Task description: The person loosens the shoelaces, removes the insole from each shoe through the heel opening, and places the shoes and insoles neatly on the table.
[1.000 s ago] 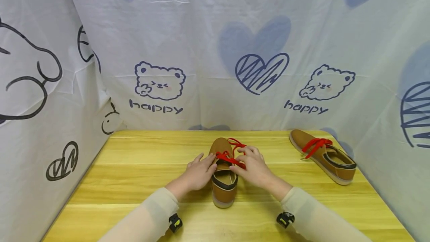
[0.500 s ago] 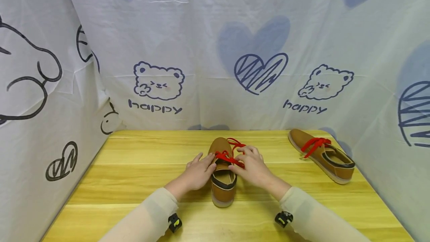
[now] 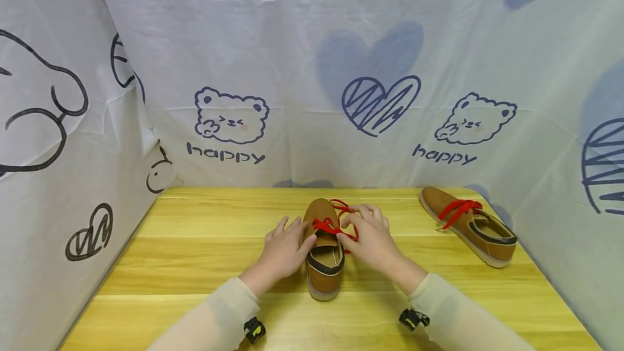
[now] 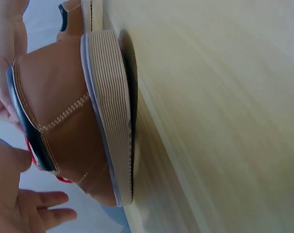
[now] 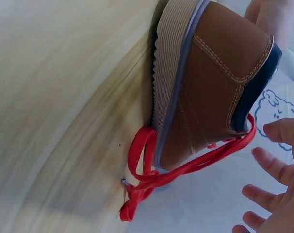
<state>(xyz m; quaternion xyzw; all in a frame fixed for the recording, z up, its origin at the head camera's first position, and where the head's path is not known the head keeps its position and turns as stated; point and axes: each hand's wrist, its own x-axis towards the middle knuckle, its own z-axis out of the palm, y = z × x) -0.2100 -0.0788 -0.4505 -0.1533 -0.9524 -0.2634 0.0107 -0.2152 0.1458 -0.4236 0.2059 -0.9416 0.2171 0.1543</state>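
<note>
A brown shoe (image 3: 324,280) stands in the middle of the table, toe pointing away, with its dark-lined opening toward me. Its red laces (image 5: 186,167) hang over the right side, and a loop and the ends rest on the tabletop in the right wrist view. My left hand (image 3: 284,248) is at the shoe's left side; its thumb is by the collar and two fingers (image 4: 52,199) extend straight. To the right, my right hand (image 3: 372,240) has its fingers spread beside the laces, with nothing between them in the right wrist view.
A second brown shoe (image 3: 499,245) with its red laces tied in a bow sits at the right rear of the wooden table (image 3: 209,215). White printed cloth (image 3: 302,140) hangs behind the table and along both sides.
My right hand has let go of the lace, which now droops on the shoe's right side. The left hand's fingers have lifted off the lacing and spread a little. The shoes stay put.
</note>
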